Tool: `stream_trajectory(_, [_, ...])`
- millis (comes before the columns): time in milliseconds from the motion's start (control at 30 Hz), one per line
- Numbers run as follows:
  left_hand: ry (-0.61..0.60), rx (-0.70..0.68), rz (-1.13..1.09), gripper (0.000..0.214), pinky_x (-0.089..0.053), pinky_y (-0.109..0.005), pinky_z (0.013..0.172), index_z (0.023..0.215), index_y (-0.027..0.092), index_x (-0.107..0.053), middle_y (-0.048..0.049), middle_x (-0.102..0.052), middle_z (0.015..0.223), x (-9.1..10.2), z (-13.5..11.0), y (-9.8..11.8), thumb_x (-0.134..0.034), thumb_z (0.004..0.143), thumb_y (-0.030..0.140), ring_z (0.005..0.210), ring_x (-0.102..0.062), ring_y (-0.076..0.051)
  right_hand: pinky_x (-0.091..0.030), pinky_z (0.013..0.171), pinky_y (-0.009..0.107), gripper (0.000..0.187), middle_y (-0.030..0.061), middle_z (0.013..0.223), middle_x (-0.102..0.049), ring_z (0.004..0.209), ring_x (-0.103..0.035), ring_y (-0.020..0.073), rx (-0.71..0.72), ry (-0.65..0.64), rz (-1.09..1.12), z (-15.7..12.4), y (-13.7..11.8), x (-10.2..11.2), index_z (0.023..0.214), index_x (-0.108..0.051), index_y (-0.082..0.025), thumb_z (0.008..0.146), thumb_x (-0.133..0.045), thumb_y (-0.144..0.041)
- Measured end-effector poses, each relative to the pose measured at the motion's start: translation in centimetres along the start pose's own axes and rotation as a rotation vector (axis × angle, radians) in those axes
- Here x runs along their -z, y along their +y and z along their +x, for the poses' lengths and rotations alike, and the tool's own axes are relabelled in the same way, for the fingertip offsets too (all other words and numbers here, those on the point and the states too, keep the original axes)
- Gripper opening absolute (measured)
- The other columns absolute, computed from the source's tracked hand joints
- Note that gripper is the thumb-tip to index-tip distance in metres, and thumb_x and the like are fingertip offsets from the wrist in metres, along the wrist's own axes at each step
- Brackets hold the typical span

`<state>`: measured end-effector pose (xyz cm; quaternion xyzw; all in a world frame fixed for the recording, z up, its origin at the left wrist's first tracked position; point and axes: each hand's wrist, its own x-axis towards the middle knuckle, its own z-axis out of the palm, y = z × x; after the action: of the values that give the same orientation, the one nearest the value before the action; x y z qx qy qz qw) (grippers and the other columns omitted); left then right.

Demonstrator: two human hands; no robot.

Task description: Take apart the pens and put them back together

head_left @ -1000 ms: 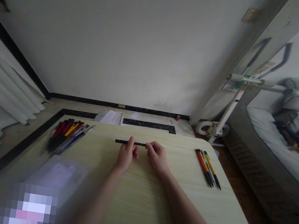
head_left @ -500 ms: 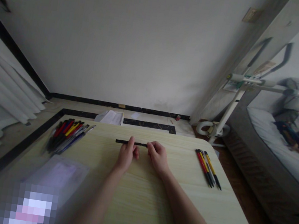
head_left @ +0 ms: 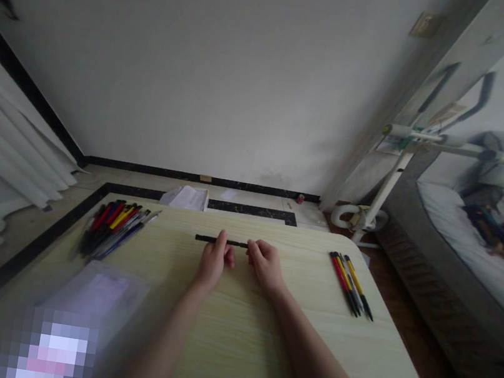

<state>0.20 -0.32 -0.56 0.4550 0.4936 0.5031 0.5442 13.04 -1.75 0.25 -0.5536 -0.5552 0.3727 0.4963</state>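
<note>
A slim black pen (head_left: 205, 238) lies level between my two hands, above the far middle of the table. My left hand (head_left: 214, 260) is closed on its barrel, thumb on top. At the pen's right end, my right hand (head_left: 265, 263) pinches the tip between thumb and fingers; that end is mostly hidden. To the left is a pile of pens (head_left: 114, 228) in red, yellow, black, blue and clear. On the right, several pens (head_left: 348, 283) in red, yellow and black lie roughly side by side, tips toward me.
The pale wood table (head_left: 230, 337) has a rounded far right corner. A clear plastic bag (head_left: 116, 292) lies at its near left, partly blurred out. Beyond the table are a white wall (head_left: 229, 84), papers (head_left: 187, 196) and white exercise equipment (head_left: 388, 184). A sofa bed (head_left: 452, 244) stands right.
</note>
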Motion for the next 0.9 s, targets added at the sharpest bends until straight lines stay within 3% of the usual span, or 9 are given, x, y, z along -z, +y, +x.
stream_trajectory(900, [-0.01,-0.009,0.018,0.051,-0.034,-0.023,0.042,0.042,0.018,-0.041,-0.0006,-0.045,0.038,0.1,0.14,-0.39,-0.032,0.078,0.053,0.037,-0.044,-0.011,-0.032,0.045,0.02,0.029,-0.0023,0.052,-0.047,0.048,-0.041,0.0097,0.014,-0.007,0.046,-0.1,0.25,0.15,0.068,-0.055,-0.015,0.076,-0.049,-0.042])
